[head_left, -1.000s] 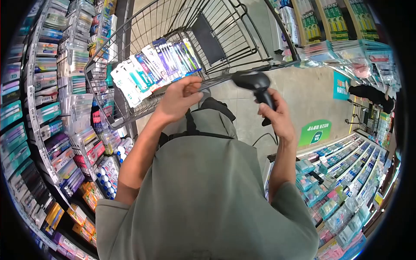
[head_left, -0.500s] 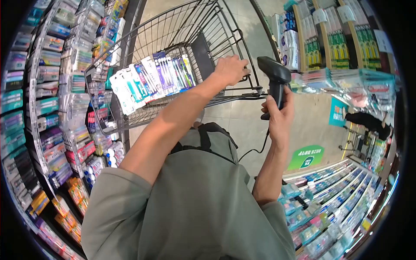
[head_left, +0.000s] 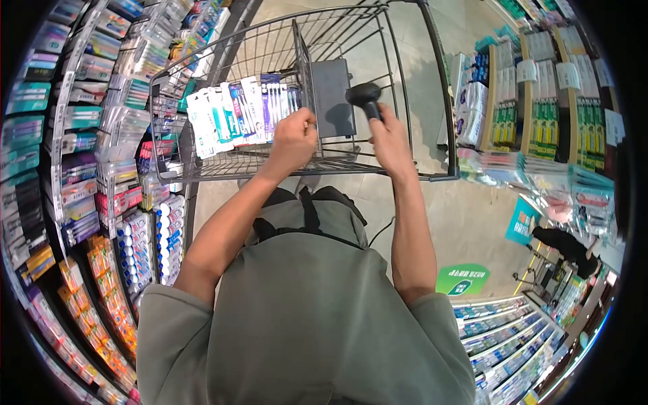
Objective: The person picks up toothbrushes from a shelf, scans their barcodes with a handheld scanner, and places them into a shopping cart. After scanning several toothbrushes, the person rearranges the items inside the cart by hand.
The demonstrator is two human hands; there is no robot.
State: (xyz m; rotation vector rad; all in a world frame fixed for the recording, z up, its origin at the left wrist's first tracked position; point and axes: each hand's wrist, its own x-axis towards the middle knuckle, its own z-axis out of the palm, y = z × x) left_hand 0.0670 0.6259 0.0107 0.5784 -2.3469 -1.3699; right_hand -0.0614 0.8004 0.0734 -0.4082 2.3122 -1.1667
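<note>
My right hand (head_left: 391, 143) grips a black corded barcode scanner (head_left: 364, 94) by its handle, with the head over the cart's right part. The fingers of my left hand (head_left: 293, 140) are curled at the near edge of the wire panel (head_left: 302, 50) inside the shopping cart (head_left: 442, 94). Part of that contact is hidden by the hand. Left of the panel, a row of packaged toothbrushes (head_left: 233, 115) lies in the cart, their near right end partly behind my left hand. A dark flat seat flap (head_left: 334, 98) lies between panel and scanner.
Shelves of packaged toothbrushes (head_left: 81, 118) line the left side, with orange boxes (head_left: 104, 290) lower down. More racks (head_left: 540, 101) stand at the right. A person in black (head_left: 567, 246) is far right. A green floor sticker (head_left: 462, 278) lies on the floor.
My left hand has moved left and slightly down, and the wire panel now stands beside the toothbrushes. The scanner in my right hand has moved left over the cart. The view has shifted.
</note>
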